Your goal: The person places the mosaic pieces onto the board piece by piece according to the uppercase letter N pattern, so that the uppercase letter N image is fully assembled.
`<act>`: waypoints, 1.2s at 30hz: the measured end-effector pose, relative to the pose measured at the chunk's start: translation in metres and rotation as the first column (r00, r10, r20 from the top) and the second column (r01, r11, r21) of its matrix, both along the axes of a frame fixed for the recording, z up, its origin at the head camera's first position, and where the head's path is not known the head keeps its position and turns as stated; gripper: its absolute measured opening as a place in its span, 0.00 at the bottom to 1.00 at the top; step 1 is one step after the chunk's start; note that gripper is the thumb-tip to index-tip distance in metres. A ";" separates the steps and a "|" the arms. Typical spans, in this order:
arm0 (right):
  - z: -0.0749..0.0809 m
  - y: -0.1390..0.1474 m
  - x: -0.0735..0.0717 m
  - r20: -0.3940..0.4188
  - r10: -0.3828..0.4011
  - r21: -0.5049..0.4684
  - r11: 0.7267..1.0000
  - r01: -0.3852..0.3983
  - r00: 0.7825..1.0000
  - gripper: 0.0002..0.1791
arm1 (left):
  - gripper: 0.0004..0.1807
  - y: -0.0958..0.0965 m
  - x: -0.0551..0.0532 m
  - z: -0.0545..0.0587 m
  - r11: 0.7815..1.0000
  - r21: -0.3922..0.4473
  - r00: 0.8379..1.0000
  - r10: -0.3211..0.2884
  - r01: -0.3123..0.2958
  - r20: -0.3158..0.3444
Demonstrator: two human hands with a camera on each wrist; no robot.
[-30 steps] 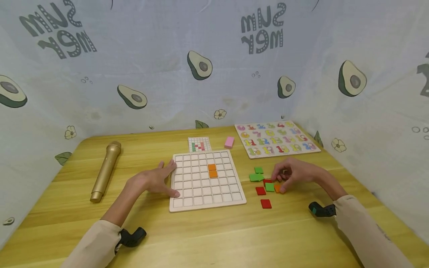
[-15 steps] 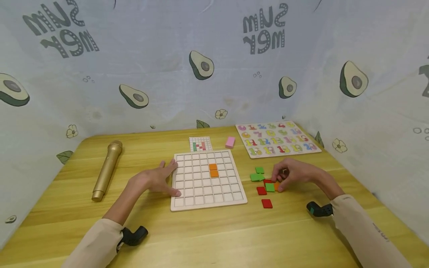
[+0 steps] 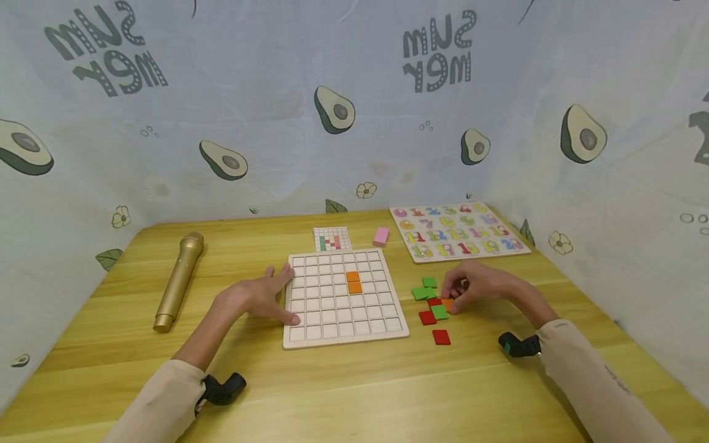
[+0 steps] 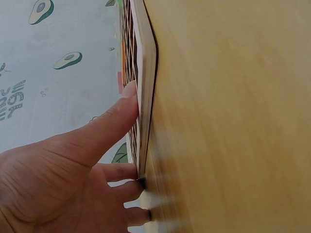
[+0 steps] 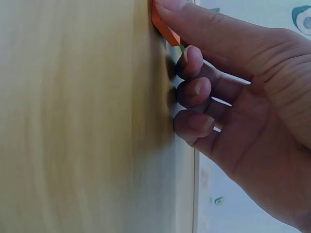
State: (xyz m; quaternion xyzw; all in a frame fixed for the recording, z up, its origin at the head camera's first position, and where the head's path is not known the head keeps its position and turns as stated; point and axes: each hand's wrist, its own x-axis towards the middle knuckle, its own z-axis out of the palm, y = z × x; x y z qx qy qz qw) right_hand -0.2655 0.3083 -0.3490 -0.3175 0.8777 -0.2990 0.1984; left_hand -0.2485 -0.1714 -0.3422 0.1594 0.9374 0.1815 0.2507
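Observation:
A pale wooden grid board [image 3: 327,314] lies on the table with two orange tiles [image 3: 353,282] set in its cells. My left hand [image 3: 257,298] is spread along the board's left side, its thumb resting on the top face and its fingertips at the edge. To the right of the board, my right hand [image 3: 476,288] pinches an orange tile [image 5: 165,30] low over the table, thumb against its face; the index fingertip is hidden in the right wrist view. That tile sits against a green tile [image 3: 439,312] and a red tile [image 3: 434,303].
Near the pile lie green tiles [image 3: 423,293] and red tiles [image 3: 441,337]. Behind the board are a pattern card [image 3: 332,231] and a pink block [image 3: 381,236]. A number puzzle board [image 3: 460,231] stands back right, a gold microphone [image 3: 180,280] at left.
My right hand has slid a little left with the orange tile, and the neighbouring green and red tiles have shifted left with it. My left hand keeps its place on the board.

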 end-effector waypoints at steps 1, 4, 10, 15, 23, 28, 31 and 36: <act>0.000 -0.002 -0.001 0.000 -0.002 0.002 1.000 0.002 1.000 0.08 | 0.66 0.000 0.000 0.000 1.000 -0.006 1.000 0.003 -0.003 0.002; 0.000 -0.007 -0.002 0.004 0.005 0.007 1.000 -0.005 1.000 0.08 | 0.66 0.001 -0.001 -0.001 1.000 -0.006 1.000 0.006 -0.006 0.013; 0.002 -0.016 -0.007 0.005 0.005 0.037 0.999 -0.005 1.000 0.08 | 0.66 0.001 -0.001 -0.002 1.000 0.001 1.000 0.006 -0.006 -0.002; 0.006 -0.023 -0.013 0.003 0.033 0.039 0.999 -0.033 0.999 0.07 | 0.66 0.001 -0.001 -0.002 1.000 -0.008 1.000 -0.002 0.002 -0.012; 0.014 -0.040 -0.024 -0.030 0.077 -0.013 0.997 -0.078 0.997 0.06 | 0.65 0.002 -0.003 -0.002 1.000 -0.008 1.000 -0.010 0.010 -0.009; 0.014 -0.058 -0.030 -0.051 0.081 -0.046 0.995 -0.084 0.995 0.05 | 0.65 0.002 -0.003 -0.002 1.000 -0.016 1.000 -0.015 0.015 -0.011; 0.010 -0.069 -0.033 -0.061 0.085 -0.067 0.994 -0.089 0.995 0.05 | 0.66 0.002 -0.002 -0.001 1.000 -0.014 1.000 -0.014 0.014 -0.010; 0.007 -0.086 -0.036 -0.058 0.091 -0.083 0.992 -0.095 0.994 0.05 | 0.66 0.000 -0.002 -0.001 1.000 -0.012 1.000 -0.018 0.018 -0.013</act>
